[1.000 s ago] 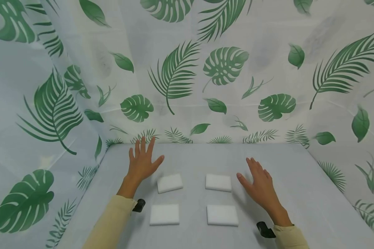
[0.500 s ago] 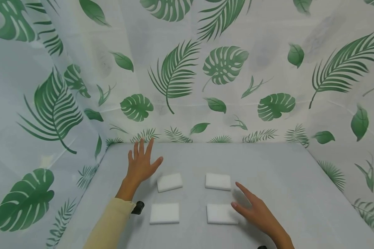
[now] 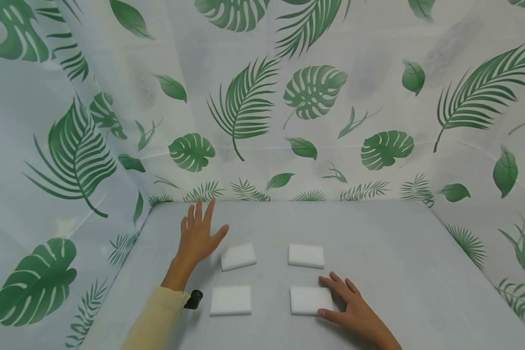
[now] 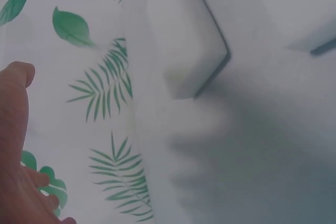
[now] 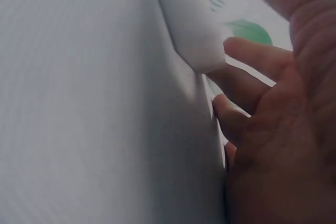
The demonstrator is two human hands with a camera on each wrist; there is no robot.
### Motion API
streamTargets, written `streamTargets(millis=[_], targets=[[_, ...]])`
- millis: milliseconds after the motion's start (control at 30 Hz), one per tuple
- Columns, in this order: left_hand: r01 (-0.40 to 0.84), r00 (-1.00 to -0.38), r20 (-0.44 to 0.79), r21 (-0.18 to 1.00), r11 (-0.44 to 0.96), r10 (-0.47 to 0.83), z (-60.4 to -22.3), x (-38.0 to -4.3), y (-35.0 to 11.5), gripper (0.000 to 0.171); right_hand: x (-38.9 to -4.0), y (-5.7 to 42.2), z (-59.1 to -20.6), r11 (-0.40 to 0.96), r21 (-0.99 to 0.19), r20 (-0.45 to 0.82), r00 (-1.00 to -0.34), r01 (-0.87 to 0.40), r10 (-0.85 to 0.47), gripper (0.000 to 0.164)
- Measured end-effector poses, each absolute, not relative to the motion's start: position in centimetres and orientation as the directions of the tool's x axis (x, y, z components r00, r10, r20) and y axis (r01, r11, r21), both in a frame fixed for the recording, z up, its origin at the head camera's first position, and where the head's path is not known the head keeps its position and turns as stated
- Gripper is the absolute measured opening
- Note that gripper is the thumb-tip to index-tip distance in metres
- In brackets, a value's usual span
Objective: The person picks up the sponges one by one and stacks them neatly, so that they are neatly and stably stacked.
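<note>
Several white rectangular sponge-like blocks lie flat on the table. My right hand point(image 3: 354, 311) is low at the near right block point(image 3: 308, 300), fingers reaching past its far edge and thumb at its near edge. In the right wrist view, fingertips point(image 5: 233, 45) show beside a white block point(image 5: 194, 30); firm contact cannot be told. My left hand point(image 3: 197, 238) hovers with fingers spread, left of the far left block point(image 3: 238, 257), holding nothing. The near left block point(image 3: 231, 300) and far right block point(image 3: 306, 255) lie apart from both hands.
A pale grey table point(image 3: 271, 223) spreads under the blocks. White cloth with green leaves point(image 3: 262, 112) hangs behind it and along both sides. A small black device point(image 3: 194, 299) sits at the left wrist.
My right hand has moved down and toward me, from right of the far right block to around the near right block. The left hand has sunk only slightly. The blocks look unmoved.
</note>
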State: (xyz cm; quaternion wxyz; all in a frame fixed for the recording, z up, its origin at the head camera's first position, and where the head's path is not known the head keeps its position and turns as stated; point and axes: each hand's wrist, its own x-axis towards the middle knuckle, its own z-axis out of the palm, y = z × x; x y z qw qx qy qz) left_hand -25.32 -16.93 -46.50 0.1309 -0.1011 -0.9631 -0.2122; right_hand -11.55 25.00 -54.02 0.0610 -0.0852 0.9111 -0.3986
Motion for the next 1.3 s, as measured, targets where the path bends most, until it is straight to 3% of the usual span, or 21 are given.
streamTargets(millis=[533, 1000, 1300], targets=[[0.345, -0.916, 0.368, 0.510, 0.788, 0.163, -47.4, -21.9, -17.7, 0.081, -11.5, 25.4, -54.8, 0.652, -0.722, 0.099, -0.966, -0.234, -0.237, 0.078], [0.174, -0.983, 0.161, 0.649, 0.741, 0.090, -50.1, -16.3, -20.3, 0.087, -11.5, 25.7, -54.9, 0.643, -0.730, 0.088, -0.965, -0.231, -0.247, 0.076], [0.153, -0.987, 0.078, 0.750, 0.643, 0.143, -52.2, -13.6, -20.3, 0.094, -11.5, 25.7, -54.8, 0.631, -0.735, 0.108, -0.962, -0.247, -0.251, 0.075]])
